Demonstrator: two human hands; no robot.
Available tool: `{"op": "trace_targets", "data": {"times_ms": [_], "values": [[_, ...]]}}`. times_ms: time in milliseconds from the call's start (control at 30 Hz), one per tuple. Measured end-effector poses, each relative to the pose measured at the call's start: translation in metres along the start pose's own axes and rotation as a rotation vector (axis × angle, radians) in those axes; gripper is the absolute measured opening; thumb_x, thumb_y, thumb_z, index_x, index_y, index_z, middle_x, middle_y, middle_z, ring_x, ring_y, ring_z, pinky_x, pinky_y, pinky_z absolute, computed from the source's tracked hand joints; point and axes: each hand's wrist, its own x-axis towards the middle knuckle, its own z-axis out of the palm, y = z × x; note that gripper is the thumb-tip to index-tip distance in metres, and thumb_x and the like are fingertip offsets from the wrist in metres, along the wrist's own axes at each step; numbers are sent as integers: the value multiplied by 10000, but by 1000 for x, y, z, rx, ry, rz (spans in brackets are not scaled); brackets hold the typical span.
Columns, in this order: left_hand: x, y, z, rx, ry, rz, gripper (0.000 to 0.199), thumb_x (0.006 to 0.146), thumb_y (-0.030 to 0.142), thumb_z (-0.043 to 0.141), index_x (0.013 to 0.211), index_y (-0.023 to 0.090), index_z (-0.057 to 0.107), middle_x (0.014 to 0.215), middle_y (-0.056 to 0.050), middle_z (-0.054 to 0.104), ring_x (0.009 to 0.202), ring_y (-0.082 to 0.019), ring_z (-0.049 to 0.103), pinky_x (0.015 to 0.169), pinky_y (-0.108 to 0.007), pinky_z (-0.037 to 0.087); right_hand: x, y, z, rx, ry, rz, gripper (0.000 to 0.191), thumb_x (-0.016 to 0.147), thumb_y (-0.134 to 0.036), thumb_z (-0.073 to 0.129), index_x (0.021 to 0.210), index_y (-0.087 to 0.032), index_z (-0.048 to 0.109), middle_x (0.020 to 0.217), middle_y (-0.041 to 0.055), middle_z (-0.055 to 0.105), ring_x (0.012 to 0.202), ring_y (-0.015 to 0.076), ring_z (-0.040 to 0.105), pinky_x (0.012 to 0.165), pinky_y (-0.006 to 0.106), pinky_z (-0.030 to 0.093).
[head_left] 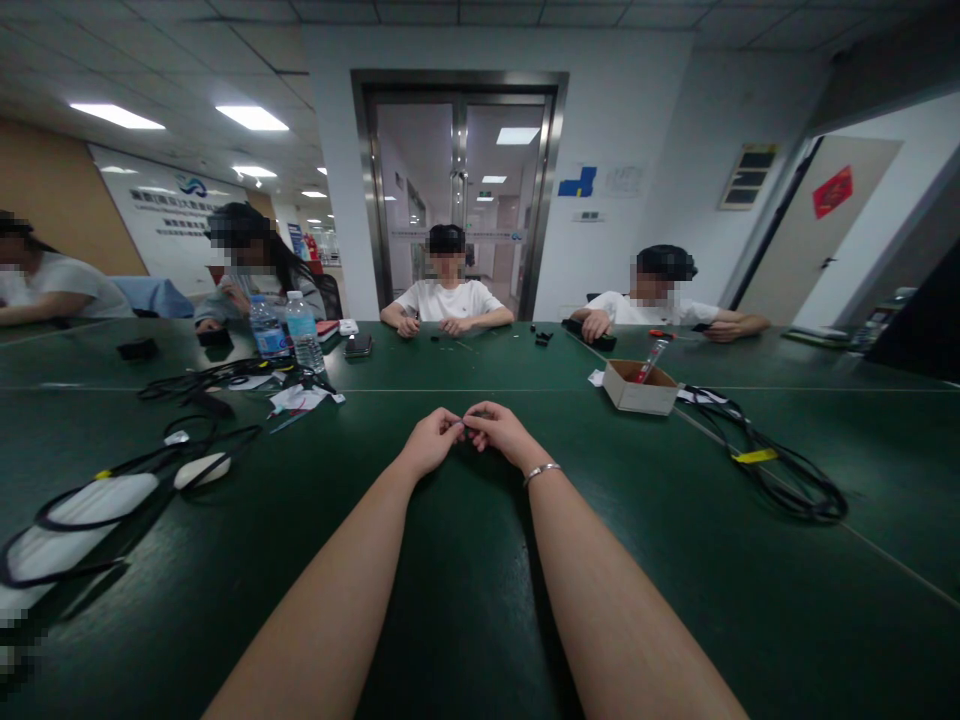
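Note:
My left hand (432, 440) and my right hand (501, 434) meet above the green table (465, 580), fingertips almost touching. Thumb and index finger of each hand are pinched together. Whatever sits between the fingertips is too small and too hidden to name; a little darkness shows there. A silver bracelet (541, 472) circles my right wrist. The open cardboard box (641, 390) nearest my right hand stands beyond it to the right, with a clear tube (652, 360) with red in it leaning inside.
Black cables (780, 470) lie coiled at the right. At the left are more cables (202, 380), a white power strip (90, 520), a white mouse-like object (202, 470), crumpled paper (298, 398) and two water bottles (304, 330). Several people sit across the table; small black parts (543, 339) lie near them.

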Motion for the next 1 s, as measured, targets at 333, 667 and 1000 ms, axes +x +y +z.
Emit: {"op": "trace_targets", "data": {"times_ms": [333, 667, 1000], "values": [[-6, 14, -2, 413, -9, 35, 264, 892, 362, 398, 830, 194, 593, 855, -37, 611, 815, -175, 553, 749, -297, 416, -2, 0, -3, 15, -60, -38, 174, 746, -153, 734, 871, -129, 615, 617, 9, 621, 464, 80, 548, 414, 135, 485], [-3, 11, 1, 477, 7, 63, 374, 922, 373, 310, 765, 182, 591, 879, -61, 526, 843, -188, 526, 821, -310, 411, -3, -3, -2, 29, -87, -12, 161, 748, -128, 730, 874, -127, 630, 624, 2, 620, 481, 78, 559, 449, 144, 507], [-4, 11, 0, 431, 31, 81, 385, 916, 370, 334, 723, 180, 606, 843, -60, 533, 825, -190, 524, 800, -308, 399, -4, -3, -2, 35, -104, -20, 134, 758, -70, 679, 870, -118, 624, 666, 23, 645, 489, 72, 566, 469, 140, 511]]}}
